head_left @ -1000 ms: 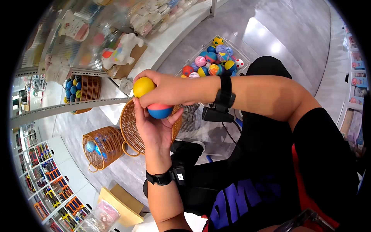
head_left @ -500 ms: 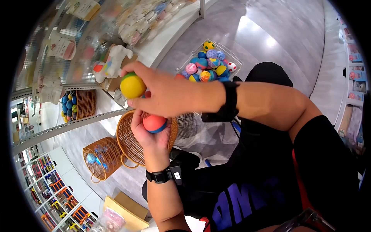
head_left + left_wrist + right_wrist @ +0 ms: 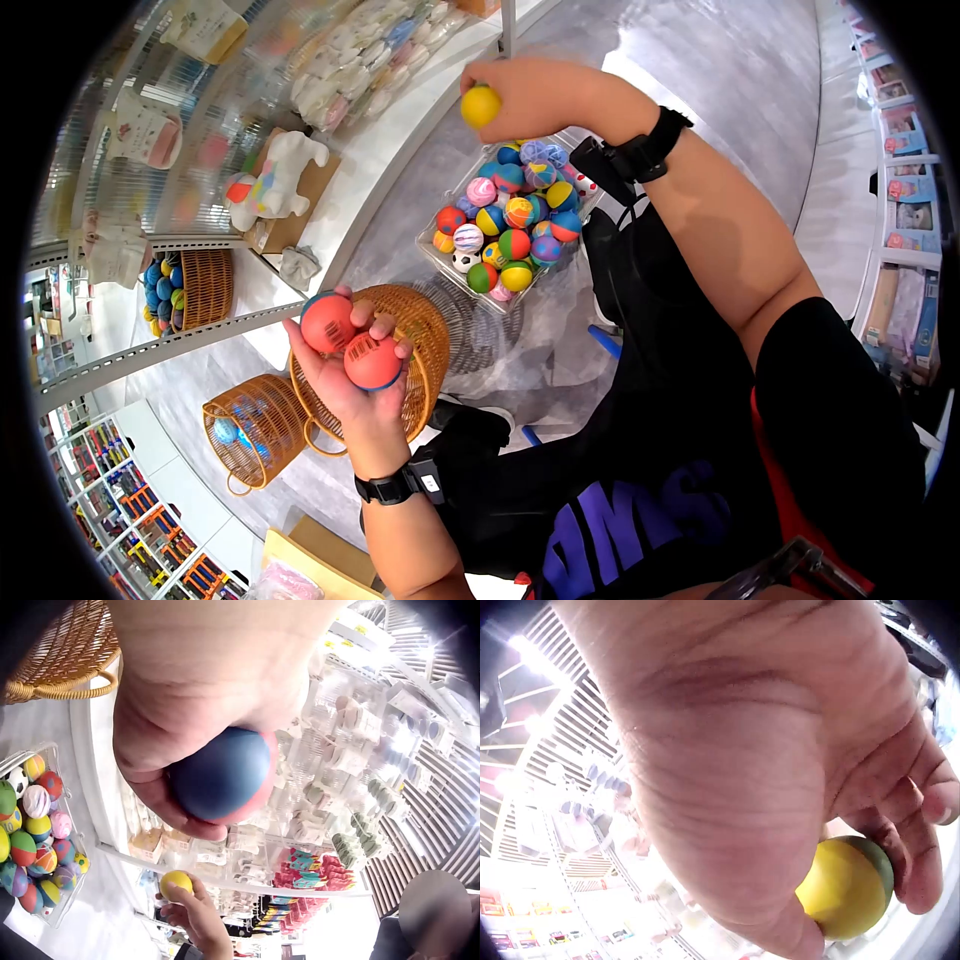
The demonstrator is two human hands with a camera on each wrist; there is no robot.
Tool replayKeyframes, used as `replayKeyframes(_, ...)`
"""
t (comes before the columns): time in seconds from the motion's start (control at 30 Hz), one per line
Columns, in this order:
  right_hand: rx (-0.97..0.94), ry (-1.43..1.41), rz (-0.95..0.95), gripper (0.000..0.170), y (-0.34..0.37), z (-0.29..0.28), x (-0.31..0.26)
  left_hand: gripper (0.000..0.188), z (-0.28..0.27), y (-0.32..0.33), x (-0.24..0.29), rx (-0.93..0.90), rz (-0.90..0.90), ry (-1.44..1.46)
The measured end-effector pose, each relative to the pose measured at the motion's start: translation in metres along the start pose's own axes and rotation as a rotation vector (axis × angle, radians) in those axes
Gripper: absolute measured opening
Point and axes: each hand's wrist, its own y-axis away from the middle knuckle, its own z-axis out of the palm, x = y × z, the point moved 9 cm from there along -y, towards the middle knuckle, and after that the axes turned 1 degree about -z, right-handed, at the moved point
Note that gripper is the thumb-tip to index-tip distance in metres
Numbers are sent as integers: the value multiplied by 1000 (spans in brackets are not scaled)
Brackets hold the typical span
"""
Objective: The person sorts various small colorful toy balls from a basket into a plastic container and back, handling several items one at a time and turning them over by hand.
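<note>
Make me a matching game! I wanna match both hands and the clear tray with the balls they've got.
Column one
1. Right hand
2. Left hand
3. Clear tray

Column two
A. A black-and-white ball among many other balls
B. One yellow-and-green ball, nothing else
C. Two red-and-blue balls, side by side

Right pairs: 1-B, 2-C, 3-A

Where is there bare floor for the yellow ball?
Bare floor lies between right forearm and right shelf, and between left shelf and tray. Crowded: the tray, heaped with balls. The left hand partly hides the large basket.
</note>
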Motion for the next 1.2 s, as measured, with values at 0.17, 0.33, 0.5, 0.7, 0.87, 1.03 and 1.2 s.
replayKeyframes(0.17,-366,48,196,60,-5,49,11,59,-6,-5,2,30,-35,-47)
replayKeyframes(0.33,-636,124,236,62,-12,141,36,58,-16,-15,3,174,-59,-98)
replayKeyframes(0.5,-686,270,69,37,-9,198,23,55,-22,-25,9,201,-50,-81)
replayKeyframes(0.7,-840,268,50,38,8,218,-13,55,-33,-32,17,265,-36,-118)
replayKeyframes(0.87,-781,191,8,35,14,256,-22,53,-34,-33,20,238,-36,-120)
replayKeyframes(1.03,-687,274,-95,33,18,262,-32,52,-35,-28,25,265,-22,-181)
replayKeyframes(1.2,-711,323,-80,30,16,257,-32,53,-34,-20,25,271,-13,-228)
